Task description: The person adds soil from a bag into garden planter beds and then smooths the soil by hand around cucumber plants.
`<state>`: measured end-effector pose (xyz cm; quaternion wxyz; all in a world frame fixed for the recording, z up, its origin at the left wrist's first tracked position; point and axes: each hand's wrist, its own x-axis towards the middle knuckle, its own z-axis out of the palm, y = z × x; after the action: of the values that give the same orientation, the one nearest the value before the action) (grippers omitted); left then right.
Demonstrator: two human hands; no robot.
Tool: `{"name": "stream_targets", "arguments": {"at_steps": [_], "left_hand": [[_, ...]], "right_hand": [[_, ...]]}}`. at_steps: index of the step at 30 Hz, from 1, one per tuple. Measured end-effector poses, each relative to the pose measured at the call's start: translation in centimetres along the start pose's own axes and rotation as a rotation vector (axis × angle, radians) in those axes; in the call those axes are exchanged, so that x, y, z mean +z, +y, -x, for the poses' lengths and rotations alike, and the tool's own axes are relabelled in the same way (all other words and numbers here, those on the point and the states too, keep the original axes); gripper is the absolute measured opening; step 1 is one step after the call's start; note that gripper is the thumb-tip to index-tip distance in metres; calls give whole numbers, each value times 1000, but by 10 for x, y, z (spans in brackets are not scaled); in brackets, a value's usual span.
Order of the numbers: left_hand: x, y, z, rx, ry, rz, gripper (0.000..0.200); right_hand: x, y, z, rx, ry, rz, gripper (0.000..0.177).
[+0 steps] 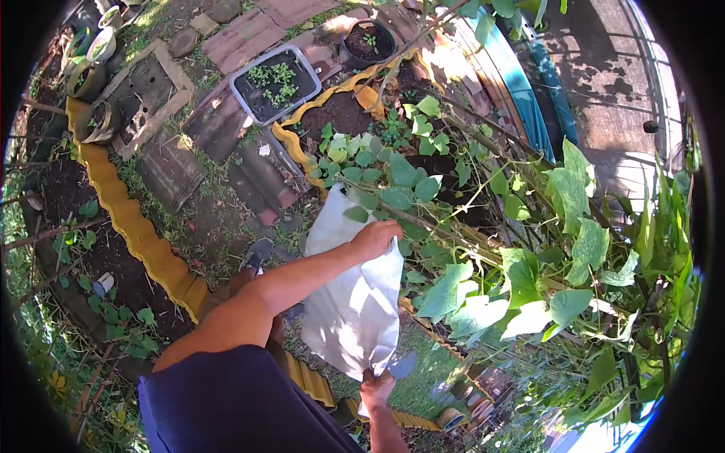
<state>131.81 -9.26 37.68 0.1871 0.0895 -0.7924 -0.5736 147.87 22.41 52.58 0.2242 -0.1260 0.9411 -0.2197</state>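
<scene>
A large white sack [353, 291] hangs in front of my body, with sunlit patches and leaf shadows on it. My left hand [376, 240] grips its upper right edge, fingers closed on the cloth, beside the leafy vines. Near the bottom corner, my right hand [376, 389] is closed round the gathered cloth. The sack's upper left corner stands free, close to green leaves [400, 181]. Whether anything is inside the sack cannot be seen.
Climbing vines [529, 279] fill the right side. Yellow wavy edging [136, 219] borders a soil bed on the left. Beyond the sack are a grey planter tub [278, 84], a round black pot [368, 43] and flat paving tiles [172, 167].
</scene>
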Motion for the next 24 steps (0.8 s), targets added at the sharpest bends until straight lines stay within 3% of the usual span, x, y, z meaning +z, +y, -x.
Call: {"name": "stream_targets", "arguments": {"at_steps": [2, 3, 4, 7, 10, 13, 14, 15, 16, 18, 22, 24], "left_hand": [[2, 1, -1, 31, 103, -37, 20], [1, 6, 4, -3, 81, 20, 18], [-4, -5, -3, 2, 70, -43, 18], [12, -12, 2, -33, 31, -94, 17], [14, 3, 23, -2, -28, -92, 12], [39, 18, 50, 11, -110, -23, 19], [47, 25, 67, 6, -148, 4, 21], [48, 35, 77, -96, -221, -70, 23], [50, 46, 86, -192, -302, -151, 25], [55, 48, 98, -14, -252, -106, 24], [67, 70, 130, 18, -291, -144, 25], [72, 81, 141, -3, -301, -182, 26]], "right_hand": [[-3, -30, -7, -128, 47, -117, 10], [11, -10, -4, -103, 67, -27, 10], [32, 13, -4, -40, 95, -312, 11], [17, 1, -4, 151, 12, -146, 12], [51, 46, 9, 70, 50, -235, 12], [60, 73, 13, 311, -115, -641, 20], [59, 76, 24, 195, -8, -89, 21], [69, 97, 32, 276, -43, -149, 24], [67, 96, 40, 191, 8, -90, 26], [70, 110, 54, 246, -81, -39, 28], [81, 141, 79, 297, -186, -73, 35], [93, 166, 98, 274, -127, -96, 37]]}}
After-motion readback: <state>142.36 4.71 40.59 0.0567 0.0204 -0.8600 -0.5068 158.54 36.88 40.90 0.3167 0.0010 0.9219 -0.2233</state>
